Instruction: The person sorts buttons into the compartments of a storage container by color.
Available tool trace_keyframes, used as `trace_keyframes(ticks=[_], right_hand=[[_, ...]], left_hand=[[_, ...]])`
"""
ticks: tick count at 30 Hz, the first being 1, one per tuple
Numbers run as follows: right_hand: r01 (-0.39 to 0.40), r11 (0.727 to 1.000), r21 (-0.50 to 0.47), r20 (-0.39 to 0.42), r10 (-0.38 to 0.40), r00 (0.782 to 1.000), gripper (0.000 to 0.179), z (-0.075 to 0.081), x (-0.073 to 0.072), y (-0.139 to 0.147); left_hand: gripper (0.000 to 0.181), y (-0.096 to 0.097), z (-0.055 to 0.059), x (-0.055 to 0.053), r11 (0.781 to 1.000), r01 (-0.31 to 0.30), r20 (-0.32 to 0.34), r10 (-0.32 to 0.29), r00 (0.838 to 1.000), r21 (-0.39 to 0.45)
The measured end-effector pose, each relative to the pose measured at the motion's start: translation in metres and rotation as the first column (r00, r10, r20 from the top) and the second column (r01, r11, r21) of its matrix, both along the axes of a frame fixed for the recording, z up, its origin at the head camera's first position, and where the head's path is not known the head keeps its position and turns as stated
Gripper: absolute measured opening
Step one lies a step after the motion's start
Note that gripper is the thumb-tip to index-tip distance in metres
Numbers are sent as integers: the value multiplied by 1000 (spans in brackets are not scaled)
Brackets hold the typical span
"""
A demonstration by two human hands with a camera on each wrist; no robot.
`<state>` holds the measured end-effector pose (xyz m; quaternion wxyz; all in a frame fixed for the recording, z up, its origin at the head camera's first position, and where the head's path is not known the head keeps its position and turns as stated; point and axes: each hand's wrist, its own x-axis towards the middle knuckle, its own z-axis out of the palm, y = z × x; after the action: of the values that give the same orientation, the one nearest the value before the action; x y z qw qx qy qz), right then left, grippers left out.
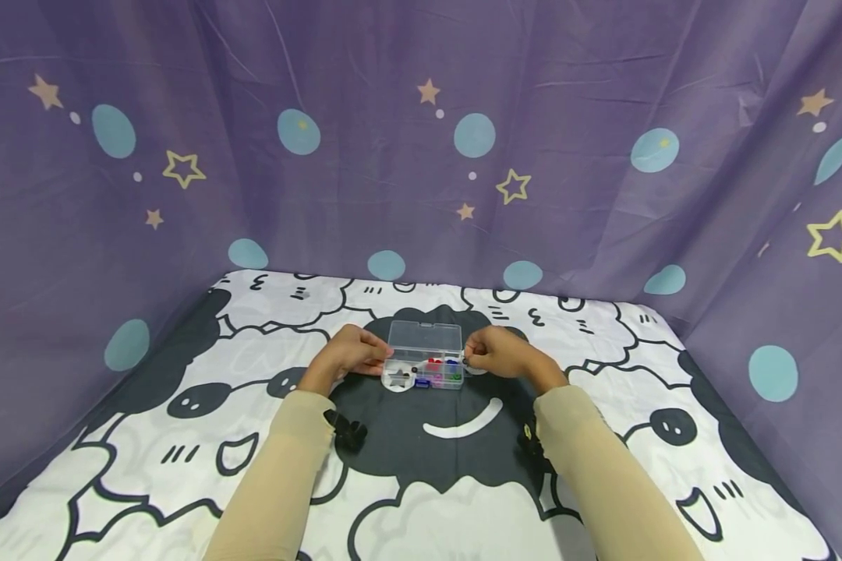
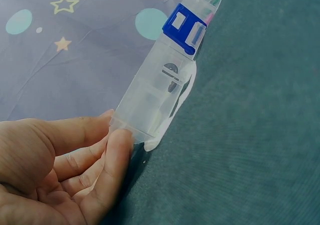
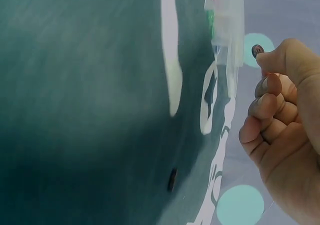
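Observation:
A clear plastic compartment box [image 1: 424, 372] lies on the dark sheep face of the cloth with its clear lid [image 1: 424, 338] raised at the back. Small red, blue, green and pink pieces fill compartments on its right side, and a blue latch [image 2: 184, 29] sits at its front. My left hand [image 1: 354, 351] holds the box's left end, thumb and fingers at the corner. At the right end, my right hand [image 1: 494, 351] pinches a small dark round button [image 3: 257, 50] between thumb and forefinger, its other fingers curled below. Part of the button is hidden by the fingertips.
A small dark piece [image 3: 172, 180] lies on the dark cloth, seen in the right wrist view. The printed sheep cloth [image 1: 463, 518] covers the surface, and a purple curtain [image 1: 393, 210] with stars and blue spots hangs behind and at both sides.

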<state>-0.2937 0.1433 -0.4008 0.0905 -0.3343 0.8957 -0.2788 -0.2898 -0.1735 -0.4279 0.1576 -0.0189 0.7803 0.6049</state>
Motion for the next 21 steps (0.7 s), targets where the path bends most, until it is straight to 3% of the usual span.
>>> trace_keyframes(ticks=[21], right_hand=[[-82, 996, -24, 2, 82, 997, 13, -3, 0, -37]], left_hand=[[18, 1, 0, 0, 1000, -10, -3, 10, 1000, 0]])
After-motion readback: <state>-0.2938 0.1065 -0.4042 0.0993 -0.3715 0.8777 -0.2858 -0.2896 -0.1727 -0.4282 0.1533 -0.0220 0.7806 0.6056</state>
